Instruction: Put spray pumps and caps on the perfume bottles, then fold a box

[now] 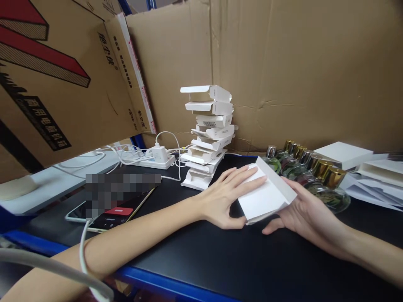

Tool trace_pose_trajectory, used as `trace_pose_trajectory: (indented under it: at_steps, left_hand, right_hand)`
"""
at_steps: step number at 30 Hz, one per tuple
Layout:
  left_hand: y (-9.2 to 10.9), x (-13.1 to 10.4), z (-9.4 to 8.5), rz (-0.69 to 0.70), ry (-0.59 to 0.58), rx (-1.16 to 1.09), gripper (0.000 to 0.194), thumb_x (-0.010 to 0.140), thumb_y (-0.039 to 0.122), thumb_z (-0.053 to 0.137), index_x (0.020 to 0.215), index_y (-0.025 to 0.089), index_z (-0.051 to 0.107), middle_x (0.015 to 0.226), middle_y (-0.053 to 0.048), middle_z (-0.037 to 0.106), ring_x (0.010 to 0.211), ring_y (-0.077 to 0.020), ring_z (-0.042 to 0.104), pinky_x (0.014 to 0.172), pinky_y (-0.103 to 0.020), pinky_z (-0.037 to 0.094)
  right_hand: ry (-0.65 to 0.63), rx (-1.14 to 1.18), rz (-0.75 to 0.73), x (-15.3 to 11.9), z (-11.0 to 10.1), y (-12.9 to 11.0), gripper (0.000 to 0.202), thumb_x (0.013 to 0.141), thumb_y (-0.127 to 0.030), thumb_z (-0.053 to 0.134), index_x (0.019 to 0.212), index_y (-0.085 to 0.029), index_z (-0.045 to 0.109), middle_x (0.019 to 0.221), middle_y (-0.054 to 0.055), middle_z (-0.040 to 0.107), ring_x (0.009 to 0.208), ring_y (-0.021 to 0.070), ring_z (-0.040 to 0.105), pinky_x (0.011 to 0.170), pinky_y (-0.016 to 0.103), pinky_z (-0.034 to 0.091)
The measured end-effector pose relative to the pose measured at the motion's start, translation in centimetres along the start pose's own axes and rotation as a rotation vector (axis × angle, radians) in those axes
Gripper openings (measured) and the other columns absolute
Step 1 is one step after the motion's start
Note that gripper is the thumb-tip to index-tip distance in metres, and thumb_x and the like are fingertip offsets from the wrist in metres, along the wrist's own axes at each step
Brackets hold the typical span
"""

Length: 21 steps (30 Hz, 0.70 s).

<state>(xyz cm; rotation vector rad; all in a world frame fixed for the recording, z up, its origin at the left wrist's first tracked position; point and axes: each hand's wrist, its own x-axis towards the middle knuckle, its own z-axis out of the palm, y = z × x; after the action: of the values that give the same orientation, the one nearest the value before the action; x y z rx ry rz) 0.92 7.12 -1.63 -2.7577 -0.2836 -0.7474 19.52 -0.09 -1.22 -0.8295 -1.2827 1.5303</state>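
A small white box (pixel 262 197) with a raised flap is held between my two hands above the black tabletop (pixel 201 256). My left hand (pixel 225 195) lies over its left side, fingers stretched across the upper face and thumb at the lower corner. From the right, my right hand (pixel 299 209) grips the box's edge, its fingers partly hidden behind it. Beyond my left hand rises a stack of open white boxes (pixel 209 132). Glass bottles with gold and silver caps (pixel 323 170) stand in rows just behind my right hand.
Phones (pixel 126 209) lie at the left near my forearm, with a white cable crossing it. Behind them is a power strip (pixel 154 159) with plugs. White cartons and papers (pixel 378 176) lie at the right. Cardboard (pixel 299 75) walls the back; a large printed carton (pixel 63 84) stands left.
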Motion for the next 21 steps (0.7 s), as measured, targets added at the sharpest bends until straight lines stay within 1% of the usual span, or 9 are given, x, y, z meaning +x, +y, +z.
trace_pose_trajectory:
  at_steps: [3,5,6,10,13,14,17,19,21]
  left_hand:
    - [0.0,0.1,-0.2,0.063,-0.009,-0.044,0.083,0.070,0.051,0.053,0.137,0.012,0.024,0.146,-0.014,0.013,0.135,-0.0279,0.009,0.109,-0.042,0.011]
    - [-0.1,0.1,-0.3,0.105,-0.005,-0.064,0.084,0.072,0.059,0.049,0.137,0.013,0.024,0.146,-0.015,0.010,0.135,-0.0304,0.009,0.109,-0.044,0.010]
    - [-0.1,0.1,-0.3,0.125,-0.004,-0.071,0.082,0.074,0.060,0.046,0.138,0.014,0.022,0.147,-0.014,0.008,0.134,-0.0311,0.009,0.109,-0.044,0.010]
    - [-0.4,0.0,-0.2,0.166,0.035,-0.062,0.068,0.085,0.054,0.036,0.141,0.024,0.011,0.148,-0.009,0.003,0.134,-0.0305,0.009,0.109,-0.046,0.013]
    - [-0.2,0.0,0.0,0.194,0.090,-0.054,0.070,0.084,0.056,0.037,0.140,0.026,0.008,0.147,-0.009,0.006,0.135,-0.0292,0.009,0.109,-0.045,0.015]
    - [0.0,0.0,0.1,0.198,0.114,-0.062,0.071,0.084,0.056,0.038,0.140,0.026,0.008,0.146,-0.010,0.009,0.134,-0.0282,0.011,0.109,-0.044,0.016]
    - [0.9,0.3,0.3,0.176,0.220,-0.131,0.077,0.080,0.052,0.045,0.138,0.018,0.009,0.141,-0.014,0.020,0.132,-0.0262,0.019,0.108,-0.041,0.023]
    - [1.3,0.4,0.2,0.178,0.276,-0.118,0.075,0.077,0.049,0.048,0.135,0.015,0.015,0.138,-0.016,0.026,0.131,-0.0263,0.022,0.106,-0.041,0.026]
    - [1.4,0.5,-0.1,0.203,0.312,-0.024,0.068,0.078,0.046,0.047,0.131,0.014,0.021,0.136,-0.017,0.030,0.131,-0.0262,0.023,0.105,-0.041,0.027]
  right_hand:
    - [-0.018,-0.017,-0.039,-0.2,0.2,0.2,0.041,0.090,-0.039,0.034,0.128,-0.027,0.041,0.117,0.006,0.057,0.099,0.0215,0.057,0.075,0.037,0.053]
    - [-0.068,0.000,-0.038,-0.3,0.3,0.2,0.043,0.090,-0.041,0.036,0.131,-0.029,0.037,0.125,0.004,0.052,0.107,0.0201,0.053,0.084,0.038,0.048]
    - [-0.091,0.012,-0.039,-0.4,0.4,0.2,0.045,0.089,-0.042,0.037,0.133,-0.031,0.034,0.128,0.003,0.049,0.110,0.0196,0.051,0.087,0.038,0.046]
    - [-0.146,0.045,-0.054,-0.5,0.2,0.2,0.055,0.086,-0.047,0.043,0.136,-0.037,0.023,0.135,0.001,0.041,0.113,0.0190,0.048,0.091,0.039,0.043]
    - [-0.163,0.033,-0.052,-0.7,0.3,0.1,0.065,0.082,-0.052,0.047,0.137,-0.037,0.017,0.134,0.004,0.042,0.113,0.0205,0.049,0.092,0.042,0.040]
    - [-0.153,0.017,-0.046,-0.8,0.5,0.0,0.069,0.080,-0.054,0.050,0.138,-0.035,0.017,0.133,0.005,0.043,0.112,0.0211,0.049,0.092,0.042,0.039]
    - [-0.069,-0.050,-0.028,-1.0,1.1,-0.1,0.084,0.071,-0.060,0.057,0.139,-0.029,0.017,0.129,0.007,0.047,0.111,0.0230,0.049,0.095,0.041,0.037]
    - [-0.007,-0.107,-0.046,-1.1,1.3,-0.1,0.087,0.069,-0.060,0.057,0.139,-0.028,0.016,0.129,0.008,0.047,0.112,0.0228,0.049,0.096,0.039,0.036]
    - [0.039,-0.195,-0.121,-0.9,1.1,0.0,0.087,0.070,-0.060,0.055,0.139,-0.027,0.014,0.130,0.008,0.045,0.113,0.0224,0.048,0.098,0.038,0.036]
